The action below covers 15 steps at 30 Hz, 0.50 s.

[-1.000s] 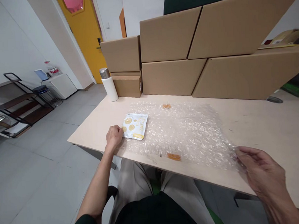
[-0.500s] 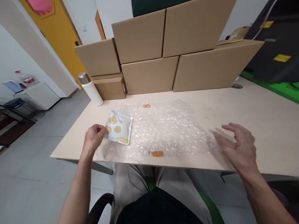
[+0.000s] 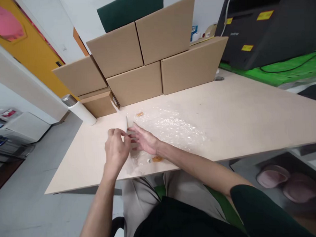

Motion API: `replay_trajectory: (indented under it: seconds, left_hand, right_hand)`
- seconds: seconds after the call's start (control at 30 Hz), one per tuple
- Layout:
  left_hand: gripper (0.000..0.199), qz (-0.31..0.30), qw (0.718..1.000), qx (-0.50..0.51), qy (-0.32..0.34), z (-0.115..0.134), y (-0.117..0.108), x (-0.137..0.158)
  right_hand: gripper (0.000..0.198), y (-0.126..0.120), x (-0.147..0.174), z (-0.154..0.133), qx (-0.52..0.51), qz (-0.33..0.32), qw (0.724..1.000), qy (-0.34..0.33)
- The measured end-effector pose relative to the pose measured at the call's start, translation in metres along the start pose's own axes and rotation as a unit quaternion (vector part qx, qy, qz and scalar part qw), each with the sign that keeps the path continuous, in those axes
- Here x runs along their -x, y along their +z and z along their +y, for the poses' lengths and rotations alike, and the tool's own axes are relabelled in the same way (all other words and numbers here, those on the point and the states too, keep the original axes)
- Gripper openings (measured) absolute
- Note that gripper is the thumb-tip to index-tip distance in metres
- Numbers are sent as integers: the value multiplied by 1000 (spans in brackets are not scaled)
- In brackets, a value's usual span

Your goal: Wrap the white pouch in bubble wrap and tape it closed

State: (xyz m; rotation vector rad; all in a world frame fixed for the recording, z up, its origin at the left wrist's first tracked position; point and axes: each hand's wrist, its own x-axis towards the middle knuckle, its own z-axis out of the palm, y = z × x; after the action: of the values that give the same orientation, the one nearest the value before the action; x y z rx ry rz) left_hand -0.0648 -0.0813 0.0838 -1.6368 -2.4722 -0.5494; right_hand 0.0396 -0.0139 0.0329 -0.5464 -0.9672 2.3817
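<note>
A clear sheet of bubble wrap (image 3: 171,126) lies on the table, its left end lifted and folded up. At that end, my left hand (image 3: 116,150) is closed, thumb and fingers pinching the wrap's edge. A thin pale edge (image 3: 126,122) stands up just above my fingertips; it looks like the white pouch seen side-on, mostly hidden. My right hand (image 3: 145,139) reaches across from the right, fingers stretched and apart, close to the left fingertips. One orange piece (image 3: 157,159) sits at the wrap's near edge, another orange patch (image 3: 139,114) at its far edge.
A white bottle with a metal cap (image 3: 81,113) stands at the back left, beside a small brown box (image 3: 98,105). Stacked cardboard boxes (image 3: 135,84) wall off the table's back. A black machine (image 3: 251,41) stands on a green surface (image 3: 284,71) at the right.
My right hand has swung from the wrap's right end across to my left hand. The flat pouch and the wrap's left end have been raised. The view has turned right.
</note>
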Motion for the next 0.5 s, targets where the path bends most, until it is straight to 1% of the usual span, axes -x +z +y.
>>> replay_trajectory:
  seconds: [0.07, 0.13, 0.23, 0.33, 0.4, 0.47, 0.5]
  left_hand:
    - [18, -37, 999, -1, 18, 23, 13, 1]
    - [24, -78, 996, 2, 39, 43, 28, 3]
    - [33, -129, 989, 36, 69, 57, 50, 5]
    - [32, -145, 978, 116, 93, 49, 67, 6]
    - [31, -146, 965, 195, 101, 36, 75, 8]
    - [34, -123, 948, 273, 105, 19, 79, 10]
    - [35, -93, 944, 299, 106, 10, 81, 12]
  right_hand:
    - [46, -15, 5, -9, -27, 8, 1000, -5]
    - [43, -29, 8, -17, -34, 34, 999, -7]
    - [35, -48, 6, -23, -1, 107, 994, -2]
    - [20, -61, 2, -20, 77, 174, 982, -6]
    - [11, -68, -1, -18, 152, 201, 967, -35]
    - [22, -72, -5, -17, 220, 217, 948, -77]
    - [29, -74, -8, -17, 241, 220, 941, -94]
